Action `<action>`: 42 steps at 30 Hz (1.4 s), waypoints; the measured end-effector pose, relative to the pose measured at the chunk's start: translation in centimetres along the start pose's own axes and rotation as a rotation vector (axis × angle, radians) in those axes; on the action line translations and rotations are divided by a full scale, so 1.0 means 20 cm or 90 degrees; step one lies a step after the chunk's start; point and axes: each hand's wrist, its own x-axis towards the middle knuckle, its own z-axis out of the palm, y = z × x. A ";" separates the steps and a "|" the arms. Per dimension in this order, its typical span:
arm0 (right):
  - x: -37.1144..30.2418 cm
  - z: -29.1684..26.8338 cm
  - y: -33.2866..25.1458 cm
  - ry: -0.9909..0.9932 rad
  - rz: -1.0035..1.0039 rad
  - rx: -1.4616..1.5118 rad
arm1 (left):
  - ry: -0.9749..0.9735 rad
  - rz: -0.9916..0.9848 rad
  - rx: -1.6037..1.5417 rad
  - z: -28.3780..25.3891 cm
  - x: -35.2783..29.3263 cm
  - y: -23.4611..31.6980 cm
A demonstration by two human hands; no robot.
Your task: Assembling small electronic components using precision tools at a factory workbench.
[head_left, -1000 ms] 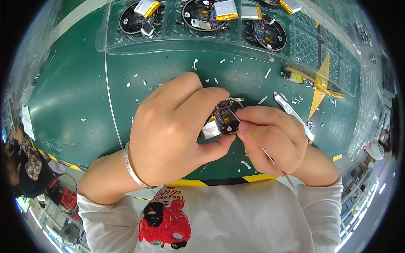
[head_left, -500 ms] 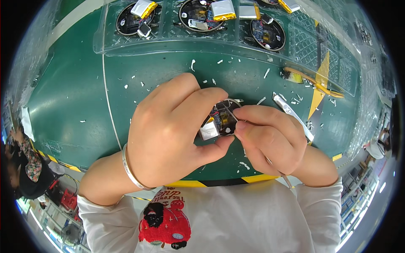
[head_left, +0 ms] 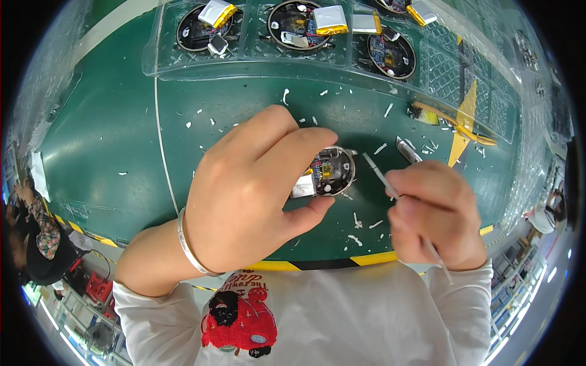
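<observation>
Table's near edge: yellow-and-black striped tape, running below both hands. Left hand, silver bangle at wrist, curled around a round case, thumb and forefinger at opposite sides of its rim. Case sits inward from the middle of the near edge, open face up, circuitry showing, silver pouch by the palm; cannot tell whether it touches the table. Right hand apart from left, nearer the table's right edge, blurred, pinching a thin grey tool, tip clear of the case. White scraps scattered. Beyond: knife, partly hidden by right hand; brush toward right edge. Farthest: clear tray along the table's far side, more round cases inside.
</observation>
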 end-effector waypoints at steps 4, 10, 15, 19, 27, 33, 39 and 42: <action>0.01 -0.05 0.02 0.085 0.150 0.065 | 0.022 0.022 -0.063 -0.03 0.04 0.00; 0.04 -0.04 0.03 -0.042 0.269 0.427 | 0.028 0.197 -0.056 -0.03 0.05 -0.05; 0.04 -0.08 0.03 0.028 0.319 0.297 | 0.019 0.081 0.030 -0.11 0.04 -0.04; 0.07 -0.11 0.09 -0.021 0.039 -0.067 | 0.002 0.091 0.066 -0.08 0.09 -0.02; 0.06 0.01 0.03 -0.053 -0.005 -0.109 | 0.019 0.099 0.084 0.02 0.03 0.00; 0.06 0.11 0.02 -0.031 -0.028 -0.212 | 0.080 0.124 0.067 0.07 -0.01 0.00; 0.03 0.16 0.04 0.030 -0.073 -0.305 | 0.091 0.118 0.063 0.08 -0.01 0.01; 0.03 0.17 0.05 0.035 -0.077 -0.282 | 0.091 0.121 0.060 0.09 -0.02 0.00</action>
